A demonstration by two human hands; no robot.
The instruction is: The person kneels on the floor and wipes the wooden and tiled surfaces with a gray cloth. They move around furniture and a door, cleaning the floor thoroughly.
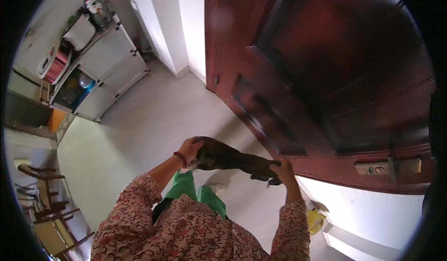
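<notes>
A dark brown cloth [230, 158] hangs stretched between my two hands, in front of my body and above the floor. My left hand [191, 148] grips its wider end and wears a dark red bead bracelet [181, 159] at the wrist. At the narrower end, my right hand [284, 171] has its fingers closed on the fabric. Small dark pieces [266, 180] dangle just below that end; what they are cannot be told. Past the cloth rises a dark red panelled wooden door [272, 100], whose lower edge lies close to my right hand.
A metal lock plate with handle [387, 166] is on the door at right. A white cabinet [108, 55] at upper left bears a white basket [80, 32] and a pink-fronted appliance [57, 67]. Wooden chairs [52, 205] stand at lower left, a yellow object [315, 222] at lower right.
</notes>
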